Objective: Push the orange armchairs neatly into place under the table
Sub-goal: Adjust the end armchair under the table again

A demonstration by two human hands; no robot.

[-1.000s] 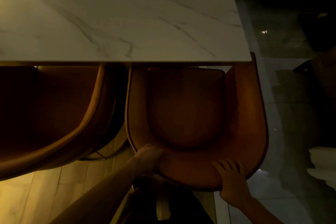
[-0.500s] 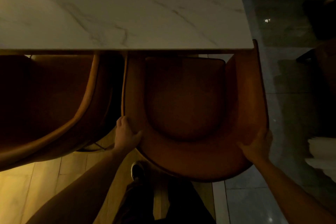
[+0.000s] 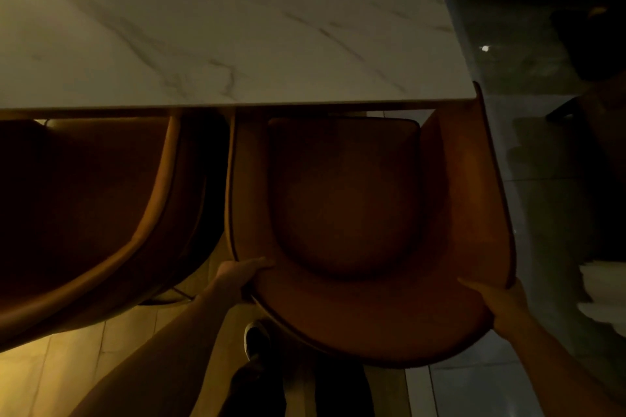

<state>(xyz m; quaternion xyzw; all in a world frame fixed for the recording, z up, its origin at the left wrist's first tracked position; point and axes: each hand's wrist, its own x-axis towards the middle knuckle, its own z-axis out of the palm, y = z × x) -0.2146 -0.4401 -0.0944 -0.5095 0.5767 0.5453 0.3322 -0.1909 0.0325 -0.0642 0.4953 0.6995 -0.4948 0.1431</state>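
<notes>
Beyond both hands, marble-veined bench [image 3: 220, 27] filling the upper view, near edge running straight across. Tucked partly beneath that edge, between the two hands, orange armchair [image 3: 355, 206], front of seat hidden under the bench, curved backrest bulging toward the body, right armrest tip poking past the bench corner. Left of the left hand, second orange armchair [image 3: 101, 200], likewise nosed under the bench, just beside the first, dark gap between them. Below the hands, wooden floor [image 3: 84, 366] on the left, grey tiled floor [image 3: 474, 393] on the right. Left hand [image 3: 238, 276] at the backrest's left curve, forearm reaching up from lower left, thumb laid over the top rim, fingers wrapped behind and out of sight. Right hand [image 3: 498, 298] at the backrest's right curve, forearm angled in from lower right, thumb along the inner face, fingers curled round the outer shell. Under the backrest, between the forearms, one shoe [image 3: 255, 338] on the floor.
</notes>
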